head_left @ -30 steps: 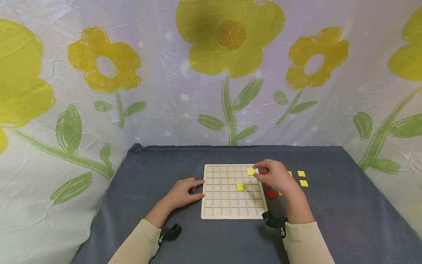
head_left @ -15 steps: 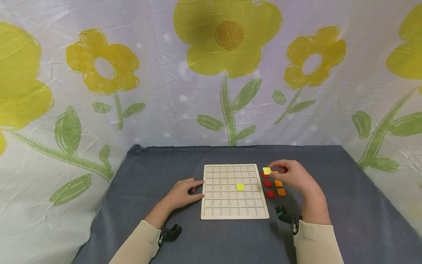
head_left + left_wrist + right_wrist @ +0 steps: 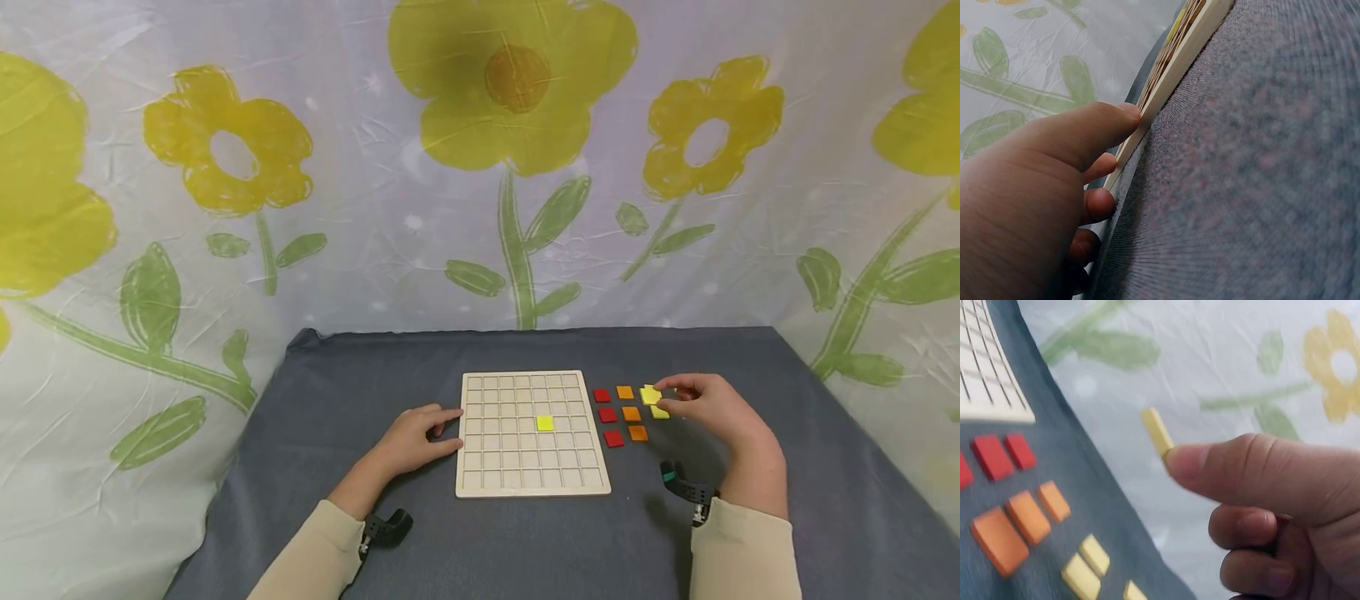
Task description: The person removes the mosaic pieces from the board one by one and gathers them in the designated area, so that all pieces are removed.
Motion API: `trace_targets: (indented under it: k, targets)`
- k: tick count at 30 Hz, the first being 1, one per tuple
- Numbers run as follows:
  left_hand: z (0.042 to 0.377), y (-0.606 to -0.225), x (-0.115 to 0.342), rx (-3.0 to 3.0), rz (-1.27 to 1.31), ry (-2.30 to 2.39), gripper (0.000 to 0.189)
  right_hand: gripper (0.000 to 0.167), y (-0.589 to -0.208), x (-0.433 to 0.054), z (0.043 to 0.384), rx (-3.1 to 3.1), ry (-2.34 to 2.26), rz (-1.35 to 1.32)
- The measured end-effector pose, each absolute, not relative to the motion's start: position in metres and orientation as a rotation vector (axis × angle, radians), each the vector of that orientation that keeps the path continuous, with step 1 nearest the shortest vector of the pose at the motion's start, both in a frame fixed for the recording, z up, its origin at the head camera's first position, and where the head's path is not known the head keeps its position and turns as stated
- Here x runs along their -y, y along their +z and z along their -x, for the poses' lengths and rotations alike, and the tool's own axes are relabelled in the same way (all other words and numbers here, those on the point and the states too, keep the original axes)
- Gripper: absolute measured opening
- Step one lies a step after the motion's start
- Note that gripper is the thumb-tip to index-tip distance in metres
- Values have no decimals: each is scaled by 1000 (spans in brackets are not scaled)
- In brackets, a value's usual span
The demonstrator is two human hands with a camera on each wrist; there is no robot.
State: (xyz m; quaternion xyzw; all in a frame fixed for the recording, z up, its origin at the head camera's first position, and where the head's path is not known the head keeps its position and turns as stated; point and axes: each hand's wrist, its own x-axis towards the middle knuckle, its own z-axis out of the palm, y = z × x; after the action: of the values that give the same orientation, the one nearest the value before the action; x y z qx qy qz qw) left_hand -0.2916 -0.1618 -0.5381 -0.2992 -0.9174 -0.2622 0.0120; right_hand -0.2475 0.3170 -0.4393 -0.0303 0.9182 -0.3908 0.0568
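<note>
My right hand (image 3: 716, 408) pinches a small yellow square tile (image 3: 1157, 432) between thumb and fingers. In the right wrist view it is raised edge-on above the yellow tiles (image 3: 1082, 577) on the cloth. From the head view, the held tile overlaps those below. A pale wooden grid board (image 3: 510, 458) lies in the middle, with one yellow tile (image 3: 544, 423) in a cell right of its centre. At the board's left edge rests my left hand (image 3: 416, 437), thumb and index finger extended to the rim. Its other fingers are bent beneath in the left wrist view.
Right of the board stand a column of red tiles (image 3: 607, 414) and one of orange tiles (image 3: 632, 413). Dark grey cloth (image 3: 525, 542) covers the table. A curtain (image 3: 360, 275) printed with yellow flowers hangs behind and at both sides.
My right hand has carried the yellow tile rightward, from over the board's far right corner, past the red and orange tiles, to the yellow ones. The left hand stays at the board's edge.
</note>
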Motion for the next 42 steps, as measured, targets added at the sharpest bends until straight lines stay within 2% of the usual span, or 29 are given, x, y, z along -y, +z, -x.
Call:
trace_targets:
  k: [7, 21, 34, 42]
  targets:
    - [291, -536, 162, 2849, 930, -831, 51, 41, -457, -340, 247, -2755, -1111, 49]
    - [293, -537, 163, 2820, 948, -833, 51, 37, -489, -353, 255, -2672, -1066, -65]
    - [292, -538, 161, 2856, 935, -808, 51, 41, -476, -345, 250, -2769, -1075, -64]
    - [291, -538, 161, 2850, 936, -811, 51, 40, -458, -322, 253, -2847, -1185, -6]
